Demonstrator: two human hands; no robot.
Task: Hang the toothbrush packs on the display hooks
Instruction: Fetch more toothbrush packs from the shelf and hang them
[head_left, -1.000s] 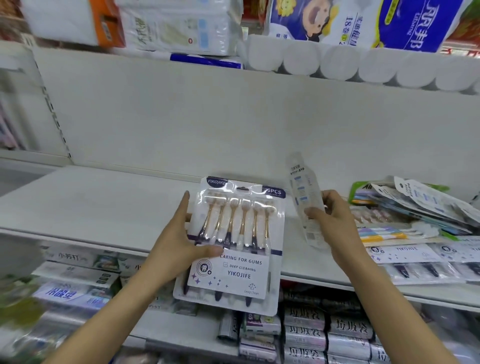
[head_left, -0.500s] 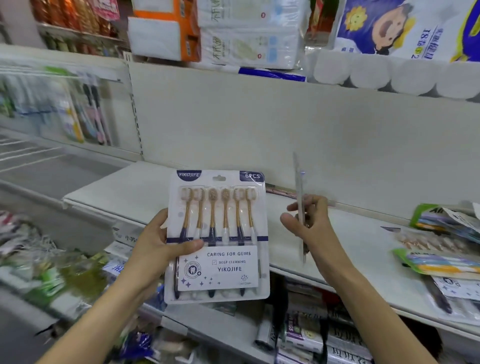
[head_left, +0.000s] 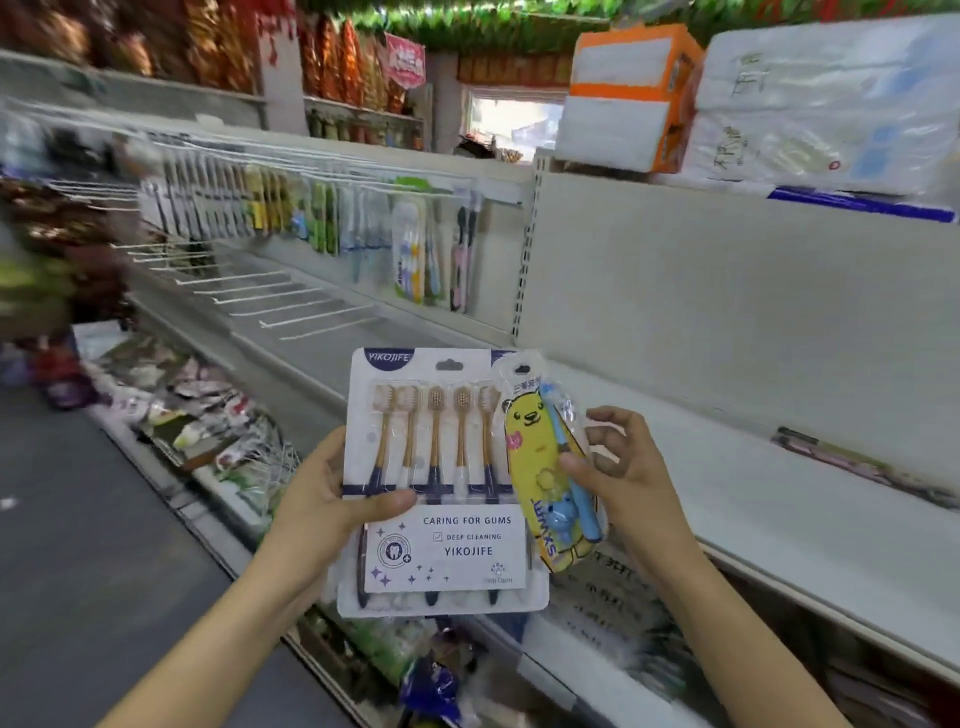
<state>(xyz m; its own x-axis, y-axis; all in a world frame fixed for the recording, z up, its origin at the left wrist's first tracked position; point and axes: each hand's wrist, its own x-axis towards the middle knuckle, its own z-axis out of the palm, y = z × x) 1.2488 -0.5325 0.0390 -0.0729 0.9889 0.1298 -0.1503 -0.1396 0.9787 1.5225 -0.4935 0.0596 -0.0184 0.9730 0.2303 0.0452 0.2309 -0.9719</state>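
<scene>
My left hand (head_left: 332, 499) grips a large white pack of several gold-handled toothbrushes (head_left: 441, 483) by its left edge, thumb across the front. My right hand (head_left: 623, 473) pinches a small yellow cartoon toothbrush pack (head_left: 540, 467) with a blue brush inside, held upright and overlapping the big pack's right side. Both packs show their hang holes at the top. Bare white display hooks (head_left: 291, 306) stick out from the back panel up and to the left. Above them a row of hung toothbrush packs (head_left: 332, 223) runs along a rail.
A white shelf (head_left: 779, 509) runs along on my right with a dark pack (head_left: 857, 462) lying on it. Tissue packs (head_left: 826, 98) and an orange box (head_left: 628, 98) sit on top. Lower shelves hold bagged goods (head_left: 197, 421). The grey aisle floor (head_left: 78, 545) lies at the left.
My view has swung left, bringing the hook section into sight. My right hand has turned the small pack from edge-on to face me and brought it against the big pack.
</scene>
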